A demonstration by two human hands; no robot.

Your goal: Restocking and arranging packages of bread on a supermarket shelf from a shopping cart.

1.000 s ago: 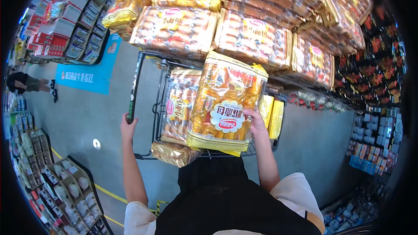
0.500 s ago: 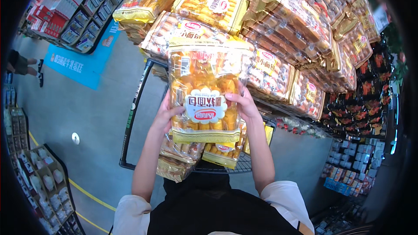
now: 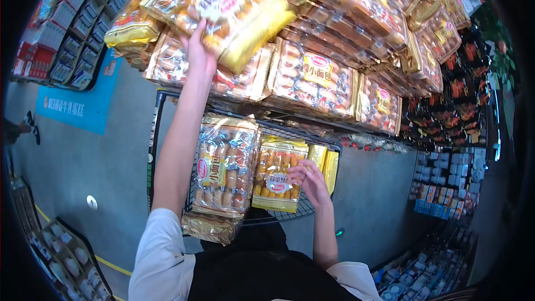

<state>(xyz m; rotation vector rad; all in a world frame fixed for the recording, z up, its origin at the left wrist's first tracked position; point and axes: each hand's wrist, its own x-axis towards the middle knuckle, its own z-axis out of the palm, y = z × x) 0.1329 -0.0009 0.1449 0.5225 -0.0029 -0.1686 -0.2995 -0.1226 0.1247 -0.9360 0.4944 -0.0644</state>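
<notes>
My left hand (image 3: pixel 200 53) reaches forward and grips the near edge of a yellow bag of bread rolls (image 3: pixel 237 3), thumb on top. That bag is tilted over the display pile, its right end smeared by motion. Over the shopping cart, my right hand (image 3: pixel 312 184) hovers with fingers loosely apart and nothing held in them. Just beside its fingertips is a smaller-looking yellow bread bag (image 3: pixel 276 159) in the cart; whether they touch I cannot tell. To its left lies a gold-edged clear pack of small breads (image 3: pixel 220 167), with another gold pack (image 3: pixel 209 227) below it.
Stacked bread packs (image 3: pixel 315 72) fill the display ahead and to the right. The wire cart's black frame (image 3: pixel 158 112) stands between me and the display. Store shelves (image 3: pixel 75 33) line the far left, with a blue floor mat (image 3: pixel 78 103) beside them. A blue basket (image 3: pixel 432 208) is at right.
Both hands held the yellow bread bag above the cart. Now my left hand has carried it forward and left onto the pile, and my right hand has let go and dropped lower.
</notes>
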